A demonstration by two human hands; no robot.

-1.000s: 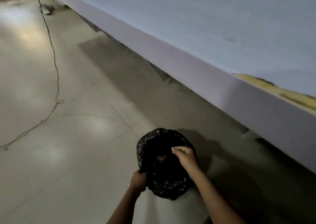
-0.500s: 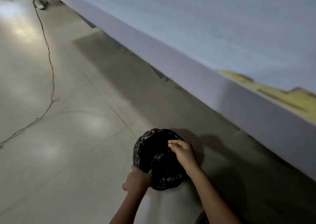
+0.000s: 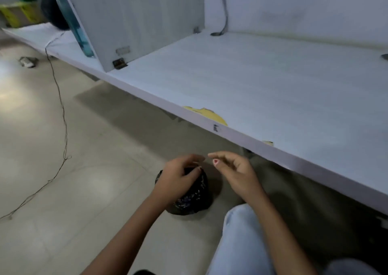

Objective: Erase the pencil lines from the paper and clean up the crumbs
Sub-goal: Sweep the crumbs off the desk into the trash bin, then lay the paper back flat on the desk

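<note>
At 6 o'clock is my knee (image 3: 237, 228) in pale jeans. My left grip (image 3: 176, 180) curves over the black bag (image 3: 195, 199) on the floor (image 3: 84, 190); I cannot tell if it holds it. At its 3 o'clock my right grip (image 3: 235, 171) is loose and holds nothing. At 1 o'clock runs the white surface (image 3: 252, 85).

Pale tiled floor (image 3: 63, 201), long white desk (image 3: 273, 89), upright divider (image 3: 130, 22).
</note>
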